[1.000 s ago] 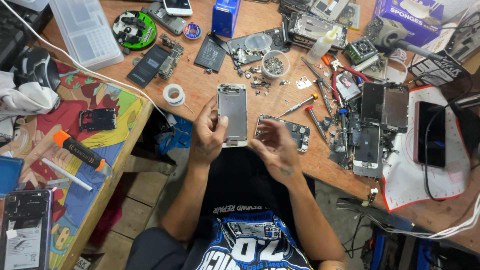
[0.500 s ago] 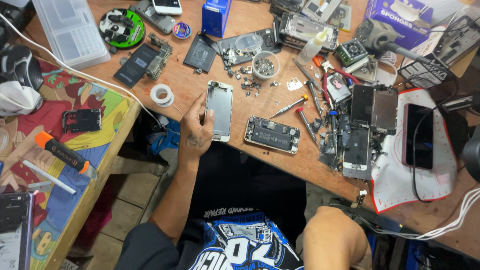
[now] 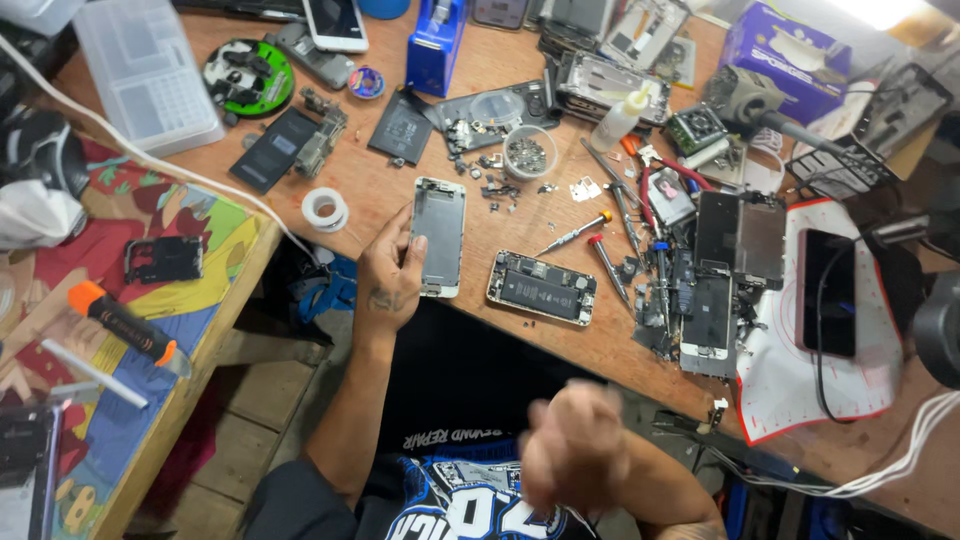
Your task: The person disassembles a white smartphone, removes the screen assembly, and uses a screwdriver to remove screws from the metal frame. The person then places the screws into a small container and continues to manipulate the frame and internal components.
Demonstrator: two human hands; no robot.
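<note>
The left hand (image 3: 388,275) is resting on the wooden bench (image 3: 380,190) with its fingers curled against the left edge of a phone screen panel (image 3: 439,236), which lies flat and face down, silver back showing. The grip looks more like a light hold on the side than a pinch.

The right hand (image 3: 572,445) is pulled back off the bench, close to the person's chest, and it's a blur, so can't tell if it's spread or closed or holding anything.

Just right of the left hand, past the panel, sits the opened phone body (image 3: 541,288) with its black battery showing, apart from both hands. Further right are two small screwdrivers (image 3: 590,245). Above the left hand is a roll of white tape (image 3: 325,209), and beyond the panel a little clear cup of screws (image 3: 529,152).
</note>
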